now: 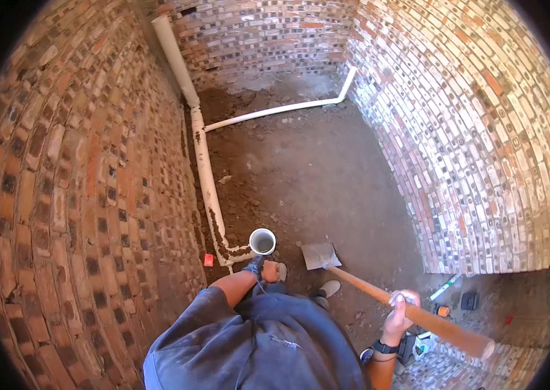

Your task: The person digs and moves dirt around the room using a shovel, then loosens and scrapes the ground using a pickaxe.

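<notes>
My right hand [401, 317] is wrapped round the wooden handle of a shovel [359, 283]. The handle slants up toward the lower right, and the flat metal blade rests on the dirt floor near my shoes. My left hand [270, 272] is low in front of me, its fingers closed. A small dark thing lies beside it, too unclear to name, and what the fingers hold is hidden. Just beyond this hand stands a white pipe end [262, 242] with its round mouth facing up. It meets the long pale drain pipe [204, 169] on the floor.
A thinner white pipe [268, 113] branches across the back of the dirt floor [314, 175]. Brick walls rise on both sides and behind. A red object [208, 260] sits by the left wall. At lower right lie a white tube [444, 287], an orange item [442, 311] and a black case [470, 300].
</notes>
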Available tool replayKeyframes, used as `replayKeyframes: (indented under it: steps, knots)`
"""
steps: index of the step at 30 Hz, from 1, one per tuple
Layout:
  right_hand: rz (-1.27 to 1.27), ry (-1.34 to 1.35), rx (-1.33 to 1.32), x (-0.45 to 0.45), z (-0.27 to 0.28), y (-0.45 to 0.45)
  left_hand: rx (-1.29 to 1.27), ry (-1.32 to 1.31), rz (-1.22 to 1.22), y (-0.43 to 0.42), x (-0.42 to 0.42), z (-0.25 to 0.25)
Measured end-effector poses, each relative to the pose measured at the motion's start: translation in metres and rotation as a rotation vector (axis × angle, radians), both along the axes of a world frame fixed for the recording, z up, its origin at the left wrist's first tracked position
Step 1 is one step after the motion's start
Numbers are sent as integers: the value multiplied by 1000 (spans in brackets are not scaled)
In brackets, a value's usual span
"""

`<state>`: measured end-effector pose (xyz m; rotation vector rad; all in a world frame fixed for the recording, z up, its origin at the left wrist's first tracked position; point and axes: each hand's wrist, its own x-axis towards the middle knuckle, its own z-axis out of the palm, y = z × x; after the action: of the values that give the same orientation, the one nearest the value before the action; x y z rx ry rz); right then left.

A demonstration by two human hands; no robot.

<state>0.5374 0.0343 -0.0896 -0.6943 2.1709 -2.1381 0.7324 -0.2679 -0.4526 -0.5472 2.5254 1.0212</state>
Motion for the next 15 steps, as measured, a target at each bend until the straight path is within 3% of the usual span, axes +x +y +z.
replayKeyframes:
  steps: [3, 15]
  knots:
    - [-50, 17, 33, -8, 7, -5, 0, 37, 6, 5, -6, 21]
    - [-75, -9, -23, -9, 2, -15, 92, -17, -33, -8, -5, 25]
